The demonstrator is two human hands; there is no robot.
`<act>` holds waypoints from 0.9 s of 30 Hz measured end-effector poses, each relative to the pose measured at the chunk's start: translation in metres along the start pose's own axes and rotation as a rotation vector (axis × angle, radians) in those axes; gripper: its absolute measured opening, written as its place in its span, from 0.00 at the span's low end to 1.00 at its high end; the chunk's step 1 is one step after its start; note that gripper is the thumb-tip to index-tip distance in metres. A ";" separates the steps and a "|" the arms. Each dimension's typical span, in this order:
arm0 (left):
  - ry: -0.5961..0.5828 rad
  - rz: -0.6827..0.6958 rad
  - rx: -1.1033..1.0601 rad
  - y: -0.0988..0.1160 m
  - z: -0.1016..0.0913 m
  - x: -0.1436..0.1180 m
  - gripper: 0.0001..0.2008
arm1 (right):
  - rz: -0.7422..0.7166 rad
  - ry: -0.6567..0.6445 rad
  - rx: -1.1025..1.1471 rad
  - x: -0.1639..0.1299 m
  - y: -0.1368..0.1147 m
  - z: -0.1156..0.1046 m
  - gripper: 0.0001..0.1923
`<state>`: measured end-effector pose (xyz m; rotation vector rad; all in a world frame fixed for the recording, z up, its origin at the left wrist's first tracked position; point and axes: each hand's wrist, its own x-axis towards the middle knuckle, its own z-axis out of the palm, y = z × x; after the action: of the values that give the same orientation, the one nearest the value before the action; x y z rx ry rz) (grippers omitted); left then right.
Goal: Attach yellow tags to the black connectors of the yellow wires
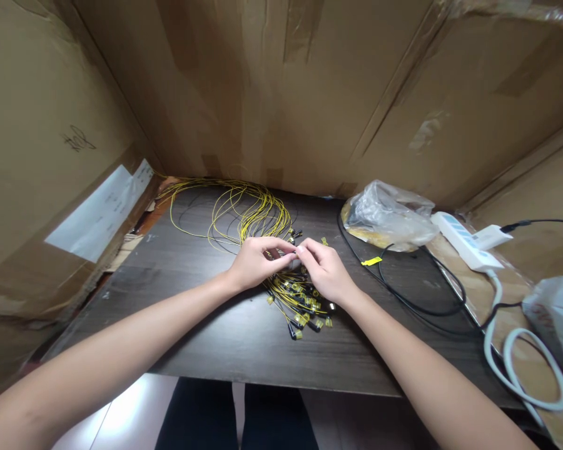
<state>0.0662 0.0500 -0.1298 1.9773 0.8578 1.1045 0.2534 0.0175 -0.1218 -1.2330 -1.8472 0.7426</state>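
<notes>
Yellow thin cables (244, 212), a loose coiled bundle, lie on the dark desk (192, 312) just beyond the hands, their run passing under the fingers. Connector ends (303, 309), black with yellow caps, lie fanned out just below and between the wrists.

Left hand (253, 262): fingers curled, thumb and forefinger pinched on a small connector at the meeting point of both hands. Right hand (326, 272): likewise closed to a pinch on the same small piece, fingertips touching those of the left. What exactly sits between the fingertips is too small to tell.

To the right of the hands: clear plastic bag (389, 215), black cord (403, 294) looping near the right wrist, white power strip (464, 240) farther off. Cardboard walls (281, 94) enclose the far side.

Risks, as judged: strands so thin may kink or snag where the coil crosses itself if one is drawn out sharply; the right forearm could drag the black cord; loose caps near the desk edge could roll off.
</notes>
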 end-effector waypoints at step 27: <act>-0.031 -0.067 -0.021 0.003 -0.001 -0.002 0.08 | -0.133 0.049 -0.190 -0.005 -0.002 0.001 0.07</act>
<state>0.0651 0.0469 -0.1281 1.9294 0.8858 1.0383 0.2527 0.0119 -0.1228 -1.2202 -1.9725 0.4687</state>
